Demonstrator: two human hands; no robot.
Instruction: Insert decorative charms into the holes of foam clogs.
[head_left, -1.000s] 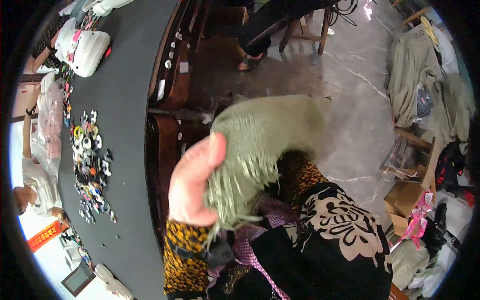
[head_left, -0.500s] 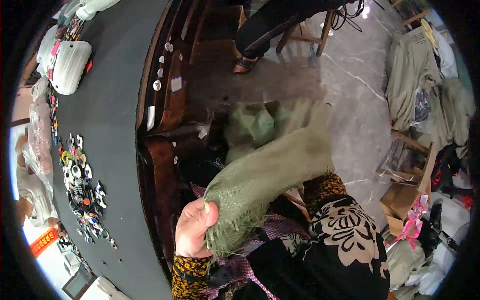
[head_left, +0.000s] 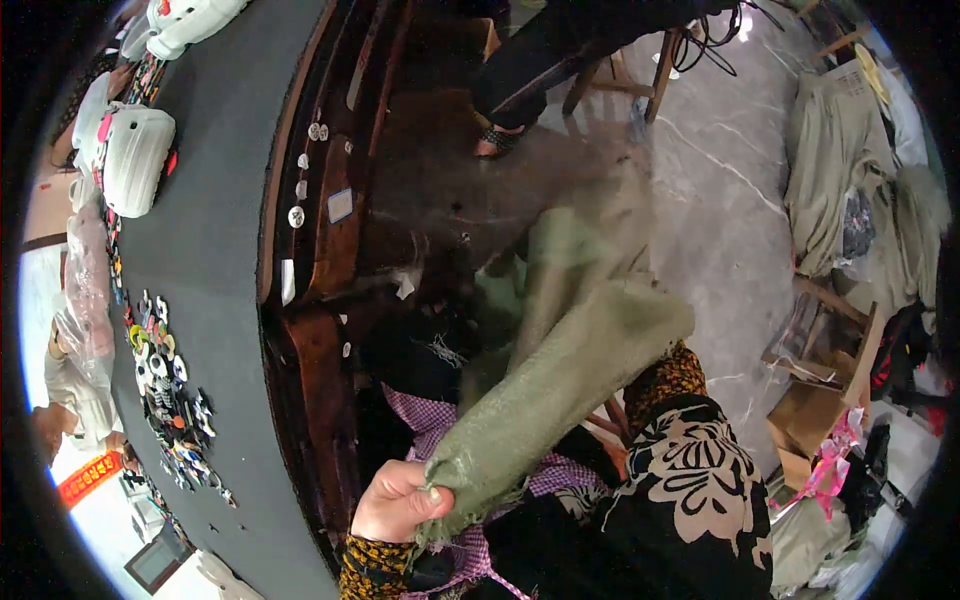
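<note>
My left hand (head_left: 398,502) is closed in a fist on the frayed end of an olive-green woven cloth (head_left: 560,385). From the fist, low in the head view, the cloth runs taut up and to the right. Its far end drapes over the end of my right forearm, which wears a black sleeve with a beige flower pattern (head_left: 700,470). My right hand is hidden under that cloth. More green fabric, blurred by motion, hangs behind it (head_left: 560,255). A purple checked cloth (head_left: 440,425) lies on my lap below.
A dark grey table (head_left: 215,250) with a brown wooden rim (head_left: 300,300) curves along the left. It carries small colourful pieces (head_left: 165,400) and white bags (head_left: 135,155). Another person's sandalled foot (head_left: 497,142) rests by a wooden stool. Clothes (head_left: 840,190) and a cardboard box (head_left: 805,425) stand at the right.
My left hand has dropped toward the lower edge, still gripping the cloth's end. The bunched cloth has been drawn out into a long taut band.
</note>
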